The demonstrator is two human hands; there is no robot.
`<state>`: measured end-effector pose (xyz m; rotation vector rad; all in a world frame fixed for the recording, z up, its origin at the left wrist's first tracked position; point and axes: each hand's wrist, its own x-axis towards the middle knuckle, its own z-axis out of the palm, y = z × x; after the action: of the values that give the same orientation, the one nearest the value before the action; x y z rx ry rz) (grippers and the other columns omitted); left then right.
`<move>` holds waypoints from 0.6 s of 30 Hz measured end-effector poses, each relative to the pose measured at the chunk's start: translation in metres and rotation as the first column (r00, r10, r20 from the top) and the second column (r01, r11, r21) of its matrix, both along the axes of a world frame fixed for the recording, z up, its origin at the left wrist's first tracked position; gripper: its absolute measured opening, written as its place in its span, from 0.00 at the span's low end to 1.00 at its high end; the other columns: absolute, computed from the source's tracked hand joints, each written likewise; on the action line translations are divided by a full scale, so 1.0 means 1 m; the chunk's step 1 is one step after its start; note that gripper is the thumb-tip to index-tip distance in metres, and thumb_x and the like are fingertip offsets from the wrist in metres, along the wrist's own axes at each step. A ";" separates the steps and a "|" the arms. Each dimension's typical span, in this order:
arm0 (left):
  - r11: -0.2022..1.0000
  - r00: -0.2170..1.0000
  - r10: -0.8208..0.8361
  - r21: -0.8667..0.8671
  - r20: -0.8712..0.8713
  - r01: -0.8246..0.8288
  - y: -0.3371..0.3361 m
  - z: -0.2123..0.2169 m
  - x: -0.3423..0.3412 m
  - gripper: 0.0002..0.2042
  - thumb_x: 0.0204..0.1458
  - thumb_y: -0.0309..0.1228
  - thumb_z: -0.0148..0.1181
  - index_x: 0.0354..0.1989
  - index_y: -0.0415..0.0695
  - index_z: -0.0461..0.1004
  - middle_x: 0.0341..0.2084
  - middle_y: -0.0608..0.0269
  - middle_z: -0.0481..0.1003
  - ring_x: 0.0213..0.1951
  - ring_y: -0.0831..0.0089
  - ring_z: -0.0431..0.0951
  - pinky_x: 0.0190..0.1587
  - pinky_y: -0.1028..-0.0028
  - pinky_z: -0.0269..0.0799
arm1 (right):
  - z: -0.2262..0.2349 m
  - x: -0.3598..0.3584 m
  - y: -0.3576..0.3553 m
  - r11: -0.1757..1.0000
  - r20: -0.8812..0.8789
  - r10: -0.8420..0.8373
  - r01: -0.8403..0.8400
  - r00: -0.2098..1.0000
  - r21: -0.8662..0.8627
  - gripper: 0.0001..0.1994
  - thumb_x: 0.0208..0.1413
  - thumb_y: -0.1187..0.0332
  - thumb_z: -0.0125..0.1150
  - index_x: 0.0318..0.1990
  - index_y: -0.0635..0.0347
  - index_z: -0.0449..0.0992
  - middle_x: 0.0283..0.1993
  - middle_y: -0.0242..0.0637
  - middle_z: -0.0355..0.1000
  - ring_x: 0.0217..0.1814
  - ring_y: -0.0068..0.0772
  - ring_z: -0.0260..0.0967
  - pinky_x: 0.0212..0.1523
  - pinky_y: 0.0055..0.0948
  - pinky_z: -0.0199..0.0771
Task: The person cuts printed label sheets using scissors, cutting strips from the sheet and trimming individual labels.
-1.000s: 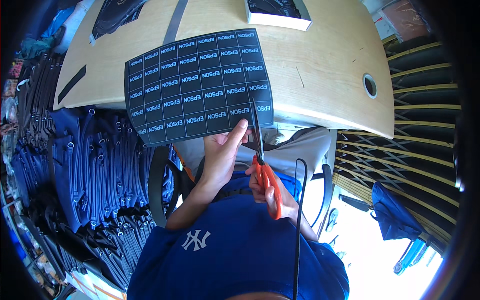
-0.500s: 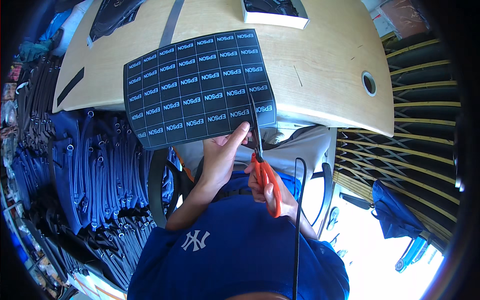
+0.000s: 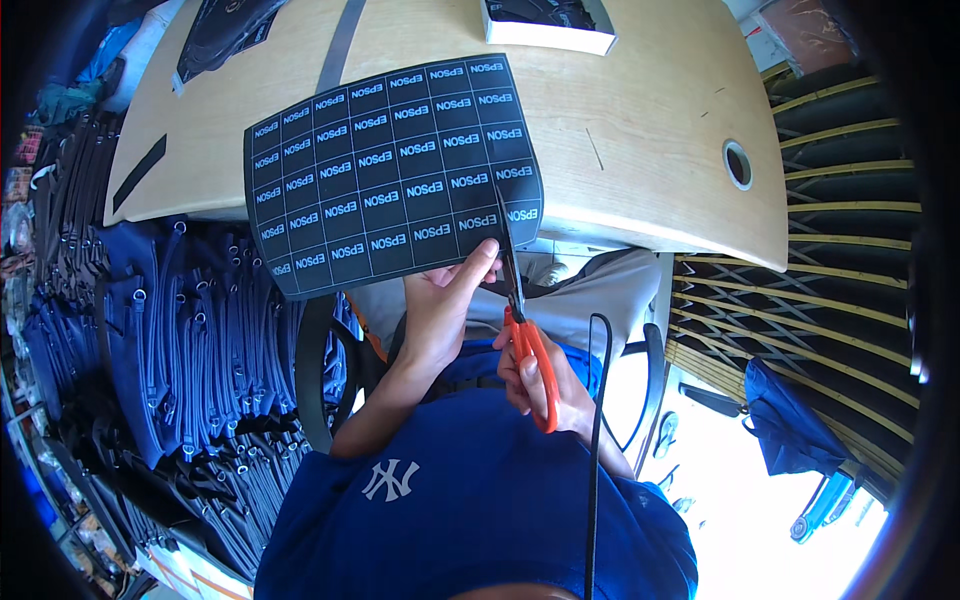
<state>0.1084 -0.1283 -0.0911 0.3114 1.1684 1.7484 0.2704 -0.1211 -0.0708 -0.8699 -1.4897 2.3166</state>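
A black sheet printed with a grid of small white-lettered labels is held up in the air above the near edge of a light wooden table, its lower right corner pinched by the left hand, thumb on the printed face and fingers behind, so that the sheet stays taut and flat enough to cut. Orange-handled scissors enter the sheet from its lower edge, their dark blades lying along one of the pale lines between two columns of labels near the right side, which appears to be why the sheet is tilted toward the person. The right hand is closed through the scissor loops, close to the chest for control. A blue cap fills the foreground and a thin black cable hangs down past the right wrist. On the far side of the table rests a shallow white box with dark contents; a narrow grey strip lies to its left. Rows of dark blue garments are stacked on the left
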 end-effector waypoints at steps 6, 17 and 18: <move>1.000 1.000 -0.001 0.007 -0.008 0.001 0.001 -0.002 0.000 0.07 0.49 0.25 0.63 0.35 0.38 0.75 0.30 0.63 0.76 0.31 0.77 0.75 0.32 0.77 0.70 | 0.003 -0.002 0.000 0.999 0.019 -0.003 0.004 1.000 -0.048 0.22 0.62 0.50 0.40 0.41 0.66 0.59 0.19 0.31 0.59 0.11 0.19 0.59 0.12 0.18 0.58; 1.000 1.000 0.007 -0.022 0.025 -0.006 0.003 -0.001 0.001 0.08 0.49 0.26 0.63 0.35 0.38 0.75 0.30 0.63 0.76 0.32 0.77 0.76 0.34 0.77 0.71 | 0.007 -0.002 0.002 1.000 0.099 0.004 -0.002 0.995 -0.024 0.20 0.64 0.52 0.37 0.36 0.64 0.58 0.15 0.33 0.60 0.10 0.22 0.62 0.11 0.19 0.59; 1.000 1.000 0.007 -0.022 0.024 -0.007 0.003 -0.001 0.000 0.08 0.49 0.26 0.63 0.35 0.38 0.75 0.30 0.63 0.76 0.32 0.77 0.76 0.34 0.77 0.71 | 0.007 -0.002 0.002 1.000 0.102 0.002 0.000 0.995 -0.021 0.20 0.64 0.51 0.38 0.36 0.63 0.58 0.14 0.33 0.60 0.10 0.22 0.62 0.11 0.19 0.59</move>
<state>0.1087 -0.1252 -0.0923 0.2723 1.1719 1.7393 0.2681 -0.1190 -0.0635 -1.0076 -1.5085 2.3245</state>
